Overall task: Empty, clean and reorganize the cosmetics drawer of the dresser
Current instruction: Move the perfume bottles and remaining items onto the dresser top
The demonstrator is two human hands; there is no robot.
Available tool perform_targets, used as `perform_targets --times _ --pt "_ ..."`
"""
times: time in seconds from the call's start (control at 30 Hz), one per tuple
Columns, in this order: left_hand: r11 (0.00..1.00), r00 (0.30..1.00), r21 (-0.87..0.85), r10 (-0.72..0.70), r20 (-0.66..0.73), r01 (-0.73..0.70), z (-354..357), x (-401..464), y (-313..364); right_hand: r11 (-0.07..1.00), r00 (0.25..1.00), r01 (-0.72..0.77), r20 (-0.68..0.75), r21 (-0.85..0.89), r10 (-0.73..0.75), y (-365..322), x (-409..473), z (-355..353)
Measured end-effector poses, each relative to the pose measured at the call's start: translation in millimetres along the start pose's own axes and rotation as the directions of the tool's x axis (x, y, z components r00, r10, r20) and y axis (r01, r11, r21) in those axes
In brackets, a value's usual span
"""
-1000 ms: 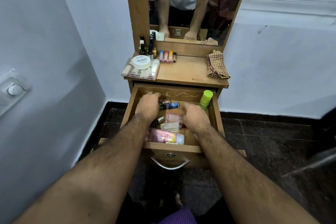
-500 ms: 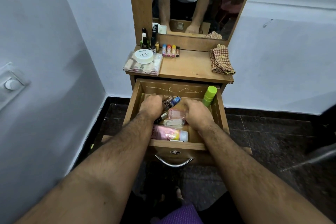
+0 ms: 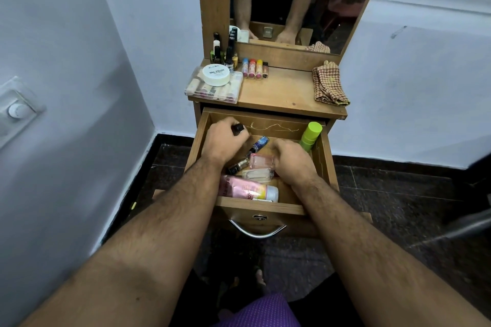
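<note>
Your left hand (image 3: 224, 141) was curled around a small dark-capped bottle (image 3: 237, 129), gripping it at the back left of the open drawer (image 3: 261, 206), with only the cap showing past your fingers. Your right hand (image 3: 291, 160) was down among the things in the middle of the drawer, fingers bent and turned out of sight, so whether it was grasping anything could not be told. Between your two hands lay a blue tube (image 3: 259, 144) on a slant, and just beside your right hand a clear pinkish bottle (image 3: 261, 161) and a clear flat bottle (image 3: 257, 175) below it. A small dark bottle with a gold band (image 3: 237, 166) lay near your left wrist. Against the drawer's front wall lay a pink tube with a white cap (image 3: 248, 190) on its side. A green bottle (image 3: 310, 134) stood leaning in the back right corner. On the dresser top (image 3: 281, 90) above, a clear case (image 3: 214, 86) carried a white round jar (image 3: 215, 75); behind it stood nail polish bottles (image 3: 221, 54), beside them a row of coloured lip balms (image 3: 254, 68), and on the right edge a folded checked cloth (image 3: 329, 83).
</note>
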State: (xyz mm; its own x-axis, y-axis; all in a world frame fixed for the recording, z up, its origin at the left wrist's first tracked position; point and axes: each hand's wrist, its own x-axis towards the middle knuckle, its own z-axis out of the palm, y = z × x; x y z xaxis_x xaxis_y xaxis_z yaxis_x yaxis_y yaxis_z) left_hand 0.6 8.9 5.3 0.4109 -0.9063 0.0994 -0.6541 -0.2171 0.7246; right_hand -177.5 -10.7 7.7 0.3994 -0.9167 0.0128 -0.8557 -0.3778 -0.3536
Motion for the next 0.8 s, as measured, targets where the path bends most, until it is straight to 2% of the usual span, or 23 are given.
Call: perform_targets --times 0.13,0.27,0.43,0.57,0.8 --pt "0.998 0.994 -0.056 0.009 -0.108 -0.015 -11.3 -4.6 4.4 1.0 0.999 0.029 -0.022 0.001 -0.029 -3.5 0.9 2.1" --pt "0.988 0.994 -0.15 0.005 -0.11 -0.021 -17.2 -2.5 0.1 0.997 0.996 0.074 0.04 0.029 -0.075 -9.0 6.4 4.0" --pt "0.998 0.992 -0.053 0.034 -0.12 -0.041 -18.9 -3.9 -1.7 0.986 0.977 0.164 0.137 0.02 -0.165 -24.5 16.6 6.3" --pt "0.998 0.995 -0.007 0.067 -0.068 -0.068 -18.6 -2.6 -5.2 0.961 0.948 0.265 0.206 -0.082 -0.244 -36.9 18.6 18.2" --pt "0.999 0.998 0.014 0.046 -0.033 -0.045 -19.2 -1.2 -9.2 0.953 0.94 0.257 0.271 -0.161 -0.208 -34.4 19.1 24.4"
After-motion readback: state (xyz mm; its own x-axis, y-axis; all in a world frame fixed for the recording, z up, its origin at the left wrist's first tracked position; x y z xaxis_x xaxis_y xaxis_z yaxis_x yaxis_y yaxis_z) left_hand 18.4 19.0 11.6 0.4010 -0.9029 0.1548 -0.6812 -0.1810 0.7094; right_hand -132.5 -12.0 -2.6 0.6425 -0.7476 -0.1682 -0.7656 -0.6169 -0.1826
